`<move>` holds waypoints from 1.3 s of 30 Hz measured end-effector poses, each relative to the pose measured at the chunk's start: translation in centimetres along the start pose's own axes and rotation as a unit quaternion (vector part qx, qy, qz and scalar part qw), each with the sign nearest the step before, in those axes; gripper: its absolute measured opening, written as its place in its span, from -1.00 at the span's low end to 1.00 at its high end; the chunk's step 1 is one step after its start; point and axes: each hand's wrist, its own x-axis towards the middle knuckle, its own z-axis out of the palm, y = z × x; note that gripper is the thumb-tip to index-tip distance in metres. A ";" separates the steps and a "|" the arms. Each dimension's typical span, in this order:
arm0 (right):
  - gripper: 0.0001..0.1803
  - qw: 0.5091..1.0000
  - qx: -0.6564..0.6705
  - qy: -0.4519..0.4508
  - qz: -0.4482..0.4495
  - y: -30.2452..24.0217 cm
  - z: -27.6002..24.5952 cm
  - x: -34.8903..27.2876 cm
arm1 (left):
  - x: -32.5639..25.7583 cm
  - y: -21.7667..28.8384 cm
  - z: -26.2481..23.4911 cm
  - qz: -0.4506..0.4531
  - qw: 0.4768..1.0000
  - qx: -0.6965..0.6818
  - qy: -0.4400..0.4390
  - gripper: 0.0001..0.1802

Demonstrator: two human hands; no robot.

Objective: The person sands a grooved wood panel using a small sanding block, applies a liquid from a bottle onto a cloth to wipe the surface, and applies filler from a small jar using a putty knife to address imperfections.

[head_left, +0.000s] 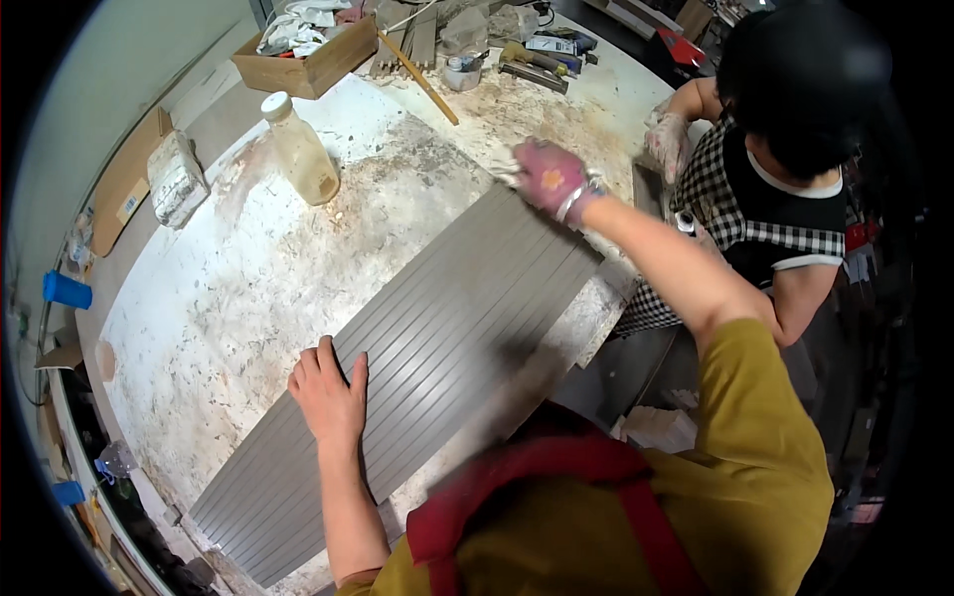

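Note:
A long grey panel with parallel grooves [437,348] lies slantwise across the worktable, from lower left to upper right. My bare left hand [331,392] rests flat on its far edge, fingers spread, holding nothing. At the panel's far right end is my right hand [549,177], in a pink glove with a flower on it. Its fingers look curled, and something whitish shows at their tips, blurred and too small to name.
On the stained white table [238,298] stand a capped bottle [303,149] and a wrapped block [177,179]. Farther back are a wooden box of rags [308,70], a yellow stick [422,79], a small tub [462,72] and tools [537,65]. A person in a checked apron [715,189] works close on the right.

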 end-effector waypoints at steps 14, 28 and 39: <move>-0.52 0.983 0.135 -0.044 -0.118 -11.3 7.3 -7.7 | 0.6 0.6 0.2 -0.013 1.000 -0.008 -0.012 -0.43; -0.66 0.986 0.138 -0.012 0.096 0.9 8.4 -5.7 | 0.7 1.4 0.5 -0.009 0.999 0.014 -0.036 -0.46; -0.53 0.995 0.093 -0.024 0.008 -0.8 7.6 -7.0 | 0.5 1.3 0.3 -0.016 0.999 0.032 -0.038 -0.45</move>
